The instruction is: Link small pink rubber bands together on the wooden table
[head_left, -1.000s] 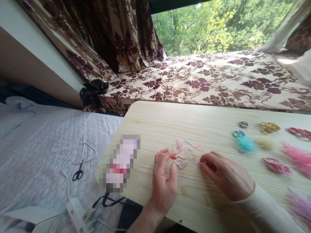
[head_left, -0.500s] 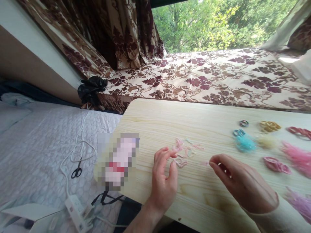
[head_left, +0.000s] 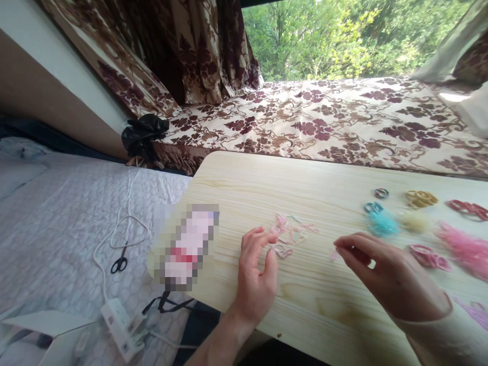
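Note:
My right hand (head_left: 392, 274) pinches a small pale pink band (head_left: 334, 254) between thumb and fingertips, just above the wooden table. My left hand (head_left: 257, 274) rests with its fingers curved and the thumb apart from them, holding nothing that I can see. Beside its fingertips lies a loose heap of thin pastel bands (head_left: 293, 235) in pink, pale green and cream. Past my right hand lie a pink hair tie bundle (head_left: 429, 257), a turquoise tuft (head_left: 383, 223), a cream tuft (head_left: 415, 221) and a bright pink tuft (head_left: 463, 249). A lilac bunch (head_left: 473, 312) is partly hidden by my right sleeve.
On the table (head_left: 259, 178) lie mustard ties (head_left: 421, 199), red ties (head_left: 467, 209) and a small dark ring (head_left: 381, 193). A blurred-out item (head_left: 190, 244) covers its left edge. Scissors (head_left: 119, 264), a power strip (head_left: 121, 325) and a white cable lie on the bed (head_left: 68, 203).
My right hand has moved slightly right, away from the heap, with the pale pink band in its fingertips. My left hand has hardly moved.

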Motion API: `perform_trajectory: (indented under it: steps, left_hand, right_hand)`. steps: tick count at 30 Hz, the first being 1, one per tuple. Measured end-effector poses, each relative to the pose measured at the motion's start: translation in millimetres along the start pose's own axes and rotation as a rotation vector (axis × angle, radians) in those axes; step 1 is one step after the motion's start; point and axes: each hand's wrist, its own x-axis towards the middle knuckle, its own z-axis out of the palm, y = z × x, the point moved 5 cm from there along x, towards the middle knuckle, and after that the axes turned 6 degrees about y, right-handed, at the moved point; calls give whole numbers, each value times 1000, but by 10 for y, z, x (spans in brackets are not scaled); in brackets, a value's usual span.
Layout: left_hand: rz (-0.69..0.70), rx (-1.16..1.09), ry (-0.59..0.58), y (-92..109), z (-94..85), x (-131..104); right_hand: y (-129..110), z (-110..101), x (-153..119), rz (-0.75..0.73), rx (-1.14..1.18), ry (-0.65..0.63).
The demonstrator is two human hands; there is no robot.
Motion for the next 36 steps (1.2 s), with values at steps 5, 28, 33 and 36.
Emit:
perform_trajectory:
  steps: [5,28,33,36]
  left_hand:
    - [7,9,10,7,-4,-1]
    - [16,23,-2,12,-12,7]
    - [14,28,-13,11,-10,7]
    - [17,27,-17,12,-7,4]
  right_hand:
    - [120,-101,-48,83,14,51]
    - [138,-5,-322,60,-86,-93]
    - [139,-37,-340,83,-69,-63]
    - [207,7,-300,90,-104,-73]
